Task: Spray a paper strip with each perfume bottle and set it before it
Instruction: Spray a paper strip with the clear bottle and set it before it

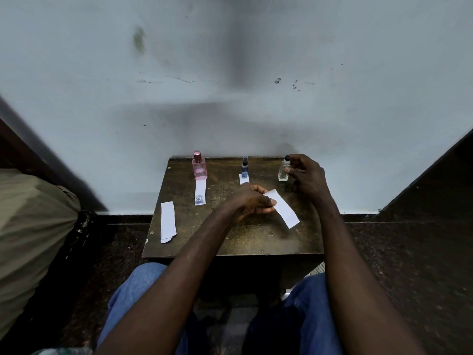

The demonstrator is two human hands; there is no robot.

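Three perfume bottles stand along the back of a small dark wooden table (230,242): a pink bottle (199,166) at the left, a small blue bottle (245,168) in the middle, a clear bottle (284,169) at the right. A paper strip (200,192) lies before the pink bottle. A short strip (244,178) lies before the blue one, partly hidden by my left hand. My left hand (252,202) pinches a white paper strip (282,208) above the table. My right hand (307,174) wraps its fingers around the clear bottle, which stands on the table.
A small stack of spare strips (168,224) lies at the table's left edge. A pale wall rises right behind the bottles. A beige cloth bundle (30,234) sits at the left. My knees in blue jeans are under the table's near edge.
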